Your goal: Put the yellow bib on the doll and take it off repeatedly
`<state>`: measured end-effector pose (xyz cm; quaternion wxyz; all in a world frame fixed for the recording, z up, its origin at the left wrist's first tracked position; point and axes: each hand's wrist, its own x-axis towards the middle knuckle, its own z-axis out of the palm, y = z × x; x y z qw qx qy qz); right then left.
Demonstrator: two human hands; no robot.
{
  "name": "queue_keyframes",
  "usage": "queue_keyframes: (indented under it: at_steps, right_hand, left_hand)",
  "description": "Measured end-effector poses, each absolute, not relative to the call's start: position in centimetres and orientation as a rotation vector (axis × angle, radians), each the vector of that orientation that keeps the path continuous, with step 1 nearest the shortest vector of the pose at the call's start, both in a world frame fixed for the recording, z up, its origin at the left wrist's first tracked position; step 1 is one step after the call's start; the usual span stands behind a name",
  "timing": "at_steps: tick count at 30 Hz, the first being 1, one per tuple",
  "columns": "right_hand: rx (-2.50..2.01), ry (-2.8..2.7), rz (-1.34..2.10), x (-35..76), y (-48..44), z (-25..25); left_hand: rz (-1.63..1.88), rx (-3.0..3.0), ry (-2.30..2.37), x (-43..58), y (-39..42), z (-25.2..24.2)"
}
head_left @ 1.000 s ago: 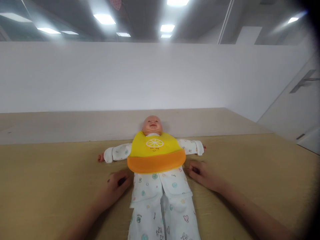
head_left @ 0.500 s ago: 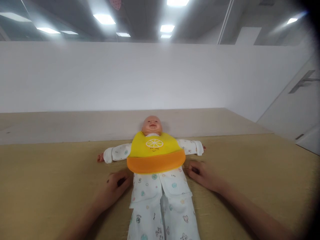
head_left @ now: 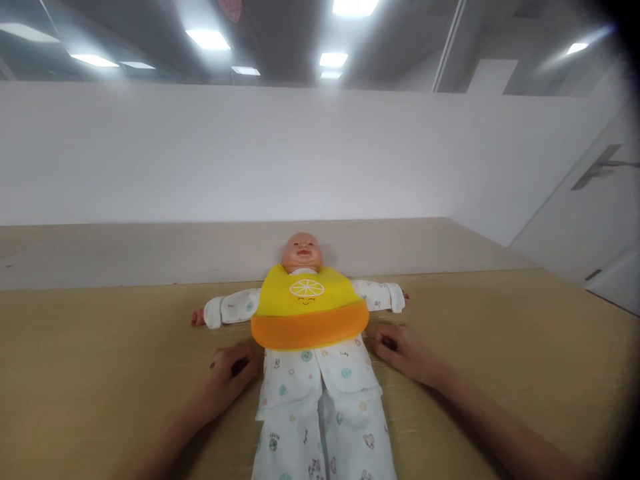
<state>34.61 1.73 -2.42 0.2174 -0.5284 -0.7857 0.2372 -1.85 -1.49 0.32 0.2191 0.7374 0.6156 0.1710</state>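
A baby doll (head_left: 302, 251) lies on its back with its arms spread wide, wearing a white printed outfit (head_left: 345, 383). Over its chest is a yellow bib (head_left: 280, 297) with a smiling citrus slice and an orange pocket (head_left: 310, 328) along the lower edge. My left hand (head_left: 227, 373) rests on the table by the doll's waist, loosely curled, its fingertips close to the bib's corner. On the other side lies my right hand (head_left: 403, 350), also curled, just beside the bib and outfit. Nothing shows in either hand. The doll's feet are out of view.
The wooden table (head_left: 110, 373) extends to both sides. A paler strip (head_left: 125, 253) runs along its back, against a low white wall (head_left: 225, 153). Glass above the wall shows ceiling lights. A door with a metal handle (head_left: 597, 167) stands at the right.
The view has shifted very slightly. Both hands, the doll and the bib keep their places relative to one another.
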Motion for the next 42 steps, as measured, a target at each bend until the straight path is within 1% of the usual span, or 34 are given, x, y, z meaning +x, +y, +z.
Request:
queue_keyframes:
  at_steps: [4, 42]
  right_hand:
    - [-1.445, -2.182, 0.665, 34.56, 1.72, -2.25]
    - [-1.444, -2.191, 0.661, 34.53, 1.68, -2.20]
  left_hand:
    - [0.375, 2.089, 1.679, -1.81, -1.46, 0.47]
    - [0.311, 2.063, 1.733, -1.72, -1.37, 0.51]
